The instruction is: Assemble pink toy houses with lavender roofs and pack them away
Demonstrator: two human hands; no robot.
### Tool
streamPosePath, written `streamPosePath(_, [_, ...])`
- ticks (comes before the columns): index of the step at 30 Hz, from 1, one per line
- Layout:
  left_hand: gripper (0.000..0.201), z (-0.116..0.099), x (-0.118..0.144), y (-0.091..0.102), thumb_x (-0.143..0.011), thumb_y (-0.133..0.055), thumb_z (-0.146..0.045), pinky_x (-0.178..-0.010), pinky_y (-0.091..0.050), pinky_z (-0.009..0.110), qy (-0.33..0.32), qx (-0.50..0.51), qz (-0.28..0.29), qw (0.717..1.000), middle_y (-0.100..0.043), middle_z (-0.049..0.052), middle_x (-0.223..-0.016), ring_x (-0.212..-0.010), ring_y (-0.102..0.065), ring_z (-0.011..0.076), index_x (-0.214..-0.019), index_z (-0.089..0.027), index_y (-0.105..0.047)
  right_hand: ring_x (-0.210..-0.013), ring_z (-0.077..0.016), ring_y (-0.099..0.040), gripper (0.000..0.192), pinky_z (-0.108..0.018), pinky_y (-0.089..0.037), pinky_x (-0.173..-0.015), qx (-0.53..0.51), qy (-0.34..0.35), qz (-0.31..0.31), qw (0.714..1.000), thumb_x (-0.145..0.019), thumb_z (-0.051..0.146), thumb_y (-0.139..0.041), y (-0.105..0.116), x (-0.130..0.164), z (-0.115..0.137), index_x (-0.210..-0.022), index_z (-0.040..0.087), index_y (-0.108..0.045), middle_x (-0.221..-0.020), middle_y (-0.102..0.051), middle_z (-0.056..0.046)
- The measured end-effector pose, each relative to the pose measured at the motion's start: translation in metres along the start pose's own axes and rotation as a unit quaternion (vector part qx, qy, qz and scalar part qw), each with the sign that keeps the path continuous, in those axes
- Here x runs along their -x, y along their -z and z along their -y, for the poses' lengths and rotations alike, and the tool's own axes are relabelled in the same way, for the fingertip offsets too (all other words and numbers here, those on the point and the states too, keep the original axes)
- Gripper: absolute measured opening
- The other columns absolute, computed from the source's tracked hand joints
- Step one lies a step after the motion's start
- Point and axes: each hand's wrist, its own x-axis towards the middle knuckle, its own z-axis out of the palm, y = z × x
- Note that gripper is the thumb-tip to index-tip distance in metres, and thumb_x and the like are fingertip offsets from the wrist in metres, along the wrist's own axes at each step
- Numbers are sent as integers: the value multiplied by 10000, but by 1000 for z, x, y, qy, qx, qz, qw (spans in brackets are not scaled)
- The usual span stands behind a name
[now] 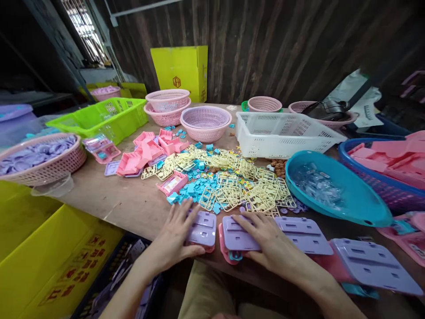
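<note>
At lower centre, the left hand (174, 237) lay flat on one lilac case (202, 229), the right hand (270, 241) pressing another lilac case (237, 235); likely snapping lids shut, needing firm pressure.

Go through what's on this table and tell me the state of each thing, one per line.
Left hand: flat on a small purple lid, nothing gripped.
Right hand: flat on the next purple lid, which sits on a pink base.
White basket: upright, looks empty.
Nearest pink basket: upright, looks empty.
Teal basin: holds clear pieces.
Left pink basket: full of purple pieces.
Yellow frames: loose pile.
</note>
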Motion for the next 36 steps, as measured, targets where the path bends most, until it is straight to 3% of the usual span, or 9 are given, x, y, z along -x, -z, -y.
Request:
streamPosePath(3, [852,-11,-16,-13,-677,-650,-581,-1053,-259,601,-10,-40,-20,999,-421,131,-1353,-1280,-319,351,-1383,-240,-316,-1126,-295,-484,724,-501,-424,-931,-6,2,-34,999,-619,112,-644,-6,-3,6,-1297,280,-451,-1244,-537,-88])
streamPosePath(5, [844,-11,-23,-19,-667,-639,-608,-1031,-312,579,-20,-41,-30,999,-477,123,-1287,-1215,-383,332,-1365,-232,-350,-1108,-295,-491,689,-494,-433,-911,-10,-3,-58,998,-626,133,-650,-8,-2,5,-1273,286,-470,-1222,-547,-85])
streamPosePath(16, [823,-11,-29,-14,-667,-634,-615,-1046,-264,597,-23,-42,-24,999,-470,123,-1297,-1203,-377,326,-1347,-219,-393,-1147,-300,-498,722,-488,-454,-916,-9,-3,-62,998,-657,265,-699,-24,6,-11,-1329,293,-435,-1292,-526,-95])
streamPosePath(20, [776,-13,-27,0,-758,-569,-570,-1074,-172,617,-12,-9,23,1000,-415,114,-1366,-1277,-328,318,-1406,-262,-274,-1196,-291,-473,693,-479,-432,-951,-19,7,-74,997,-697,305,-676,-16,14,-14,-1341,304,-419,-1329,-505,-79])
streamPosePath(24, [756,-26,-33,3,-818,-544,-481,-1096,-115,603,-30,7,31,999,-339,96,-1435,-1343,-254,303,-1434,-297,-146,-1124,-259,-533,491,-449,-442,-932,-6,0,-148,989,-794,277,-577,3,32,-29,-1278,280,-493,-1229,-586,-71])
streamPosePath(27, [639,-47,-54,-4,-851,-527,-378,-1101,-167,563,-86,-2,19,996,-404,89,-1396,-1313,-321,283,-1410,-275,-233,-1016,-244,-588,339,-428,-464,-873,27,-41,-224,973,-858,278,-496,19,49,-45,-1187,241,-564,-1099,-649,-76])
streamPosePath(30, [380,-66,-92,-12,-885,-431,-229,-982,-394,460,-100,-30,36,994,-566,103,-1212,-1121,-521,246,-1261,-203,-472,-945,-234,-615,276,-413,-465,-834,55,-87,-276,956,-889,306,-458,32,69,-57,-1113,235,-601,-1019,-677,-64])
streamPosePath(32, [298,-72,-122,-16,-862,-415,-154,-826,-481,369,-91,-70,82,990,-646,93,-1036,-941,-604,221,-1094,-182,-600,-908,-230,-627,256,-404,-465,-813,71,-109,-298,946,-894,322,-453,40,83,-61,-1069,237,-618,-983,-689,-57])
streamPosePath(36, [240,-73,-171,-29,-761,-510,-116,-645,-459,278,-120,-171,203,957,-686,61,-767,-732,-628,201,-875,-205,-700,-846,-223,-639,219,-383,-470,-773,112,-130,-328,929,-896,307,-458,51,108,-67,-1004,218,-626,-910,-701,-55])
